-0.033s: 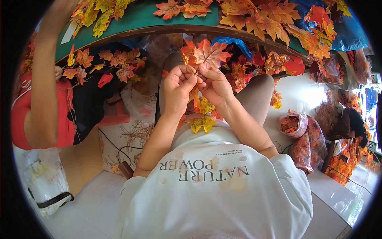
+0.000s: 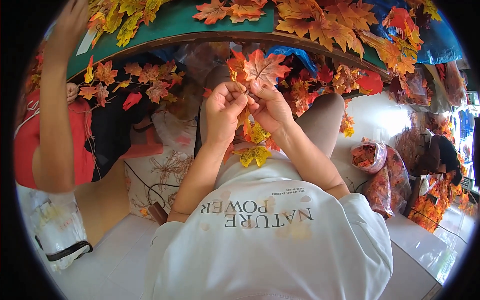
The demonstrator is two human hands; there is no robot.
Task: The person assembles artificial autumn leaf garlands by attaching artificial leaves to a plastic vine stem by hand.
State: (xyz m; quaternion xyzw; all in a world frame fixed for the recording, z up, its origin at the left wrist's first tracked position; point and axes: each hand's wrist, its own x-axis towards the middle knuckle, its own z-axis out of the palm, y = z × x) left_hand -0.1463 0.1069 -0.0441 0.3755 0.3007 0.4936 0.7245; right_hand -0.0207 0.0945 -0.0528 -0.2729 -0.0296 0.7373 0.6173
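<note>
Above my lap, both my hands are close together on an artificial maple leaf garland. My left hand (image 2: 225, 109) is closed, its thumb and fingers pinching the thin stem. My right hand (image 2: 272, 107) is closed as well, with its thumb at the base of a red-orange maple leaf (image 2: 265, 68) that stands up beyond the fingers. Exactly where the leaf meets the stem is hidden by my fingertips. Below my hands hang more leaves of the garland, among them a yellow maple leaf (image 2: 255, 156) resting against my shirt.
A green-topped table (image 2: 165, 32) with a brown edge runs across the far side, bearing loose leaves. At left sits a co-worker in red (image 2: 30, 150), one arm raised toward the table, beside a leafy garland (image 2: 150, 75). Bags of leaves (image 2: 380, 175) stand on the right.
The co-worker's raised arm at the left has shifted slightly, its hand lower and more in view. My own hands and the garland have not visibly moved.
</note>
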